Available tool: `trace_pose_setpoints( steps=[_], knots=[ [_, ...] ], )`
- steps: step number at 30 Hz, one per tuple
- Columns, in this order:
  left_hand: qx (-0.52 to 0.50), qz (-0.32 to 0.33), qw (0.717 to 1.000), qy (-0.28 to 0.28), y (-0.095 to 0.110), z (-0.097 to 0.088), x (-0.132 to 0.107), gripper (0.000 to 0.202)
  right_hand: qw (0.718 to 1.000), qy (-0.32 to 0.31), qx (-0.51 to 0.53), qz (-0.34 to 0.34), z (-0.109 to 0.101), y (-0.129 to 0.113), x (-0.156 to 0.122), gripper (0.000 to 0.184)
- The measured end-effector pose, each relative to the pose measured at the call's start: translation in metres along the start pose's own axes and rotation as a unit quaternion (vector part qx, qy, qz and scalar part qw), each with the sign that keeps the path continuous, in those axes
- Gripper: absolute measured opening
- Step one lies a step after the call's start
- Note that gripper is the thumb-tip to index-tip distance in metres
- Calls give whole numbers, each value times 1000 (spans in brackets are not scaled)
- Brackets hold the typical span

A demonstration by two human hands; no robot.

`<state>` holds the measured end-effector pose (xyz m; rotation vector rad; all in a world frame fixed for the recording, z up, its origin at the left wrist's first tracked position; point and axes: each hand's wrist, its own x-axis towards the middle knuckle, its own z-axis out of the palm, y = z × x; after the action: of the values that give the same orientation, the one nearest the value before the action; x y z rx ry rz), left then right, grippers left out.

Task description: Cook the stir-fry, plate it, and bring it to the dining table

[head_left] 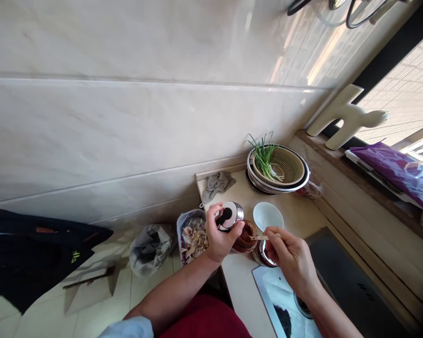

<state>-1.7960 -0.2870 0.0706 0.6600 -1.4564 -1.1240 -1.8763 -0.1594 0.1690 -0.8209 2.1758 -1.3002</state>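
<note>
My left hand point(220, 237) grips a small condiment jar point(231, 217), its shiny lid with a black knob turned up toward me. Right beside it stands an open jar of red-brown paste point(246, 237). My right hand point(291, 256) pinches a thin wooden spoon handle point(261, 237) whose tip reaches into that paste. A small white bowl point(267, 215) sits just behind the jars on the beige counter point(296, 213). Under my right hand a round metal container point(261, 254) shows partly.
A stack of colander and metal bowls point(281, 170) holding green scallions point(265, 155) stands at the counter's back. A grey rag point(216, 184) lies at the corner. Bins with scraps point(193, 234) and a bag point(150, 246) sit on the floor. A black cooktop point(348, 281) lies right.
</note>
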Motion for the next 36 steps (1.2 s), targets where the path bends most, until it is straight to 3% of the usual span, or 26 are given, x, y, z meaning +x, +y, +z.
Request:
trace_pose_setpoints(
  steps=[3, 6, 13, 19, 27, 31, 34, 36],
  knots=[
    [-21, -28, 999, -5, 2, 0, 1, 49, 990, 28, 121, 64, 1, 11, -4, 40],
    [-47, -72, 996, -9, 7, 0, 1, 47, 978, 53, 183, 81, 2, 20, -7, 37],
    [-122, -133, 983, -26, 9, 0, -1, 48, 979, 99, 168, 60, -1, 21, -18, 34],
    [-143, -139, 979, -28, 9, 0, -1, 49, 966, 108, 224, 74, -4, 25, -18, 31],
    [-141, -138, 980, -22, 10, 0, 0, 47, 912, 145, 354, 151, -5, 31, -14, 32],
    [-133, -144, 980, -20, 10, -1, 0, 47, 896, 152, 388, 153, -11, 32, -21, 29],
    [-123, -139, 982, -18, 10, -2, 1, 47, 889, 195, 394, 130, -23, 39, -37, 27],
    [-121, -138, 983, -21, 9, -3, 1, 48, 888, 257, 364, 111, -30, 48, -54, 27]
  ],
)
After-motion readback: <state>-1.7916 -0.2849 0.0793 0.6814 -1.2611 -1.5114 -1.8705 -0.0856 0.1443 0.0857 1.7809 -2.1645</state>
